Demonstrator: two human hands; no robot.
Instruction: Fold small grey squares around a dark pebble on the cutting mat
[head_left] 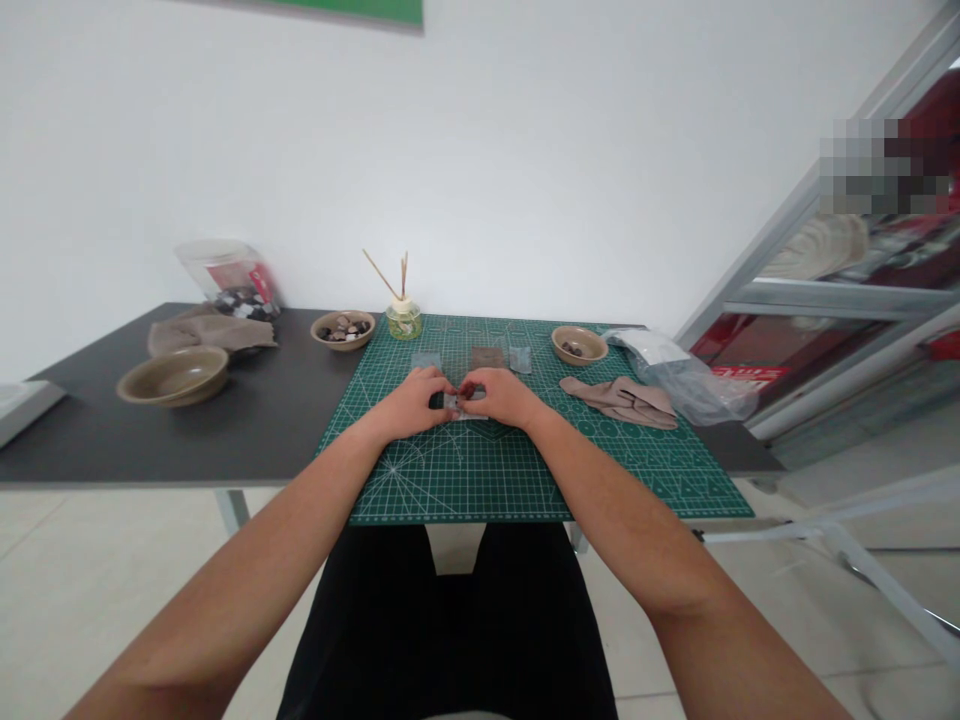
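Note:
My left hand (418,404) and my right hand (499,393) meet over the green cutting mat (450,490). The fingers of both are closed in a pinch, almost touching each other. Between them lies a small clear plastic bag (471,397), partly covered by the fingers; any small thing inside it is too tiny to make out. Just beyond my hands are a flat clear packet (427,358), a brown square piece (487,356) and another clear packet (520,360).
Bowls with small dark and light pieces (343,330) (579,346) stand behind on both sides. A reed diffuser (405,318) is at the back. Leftward are a larger bowl (174,378), a cloth (210,332) and a clear jar (225,275). Another cloth (626,400) and plastic bag (686,375) lie right.

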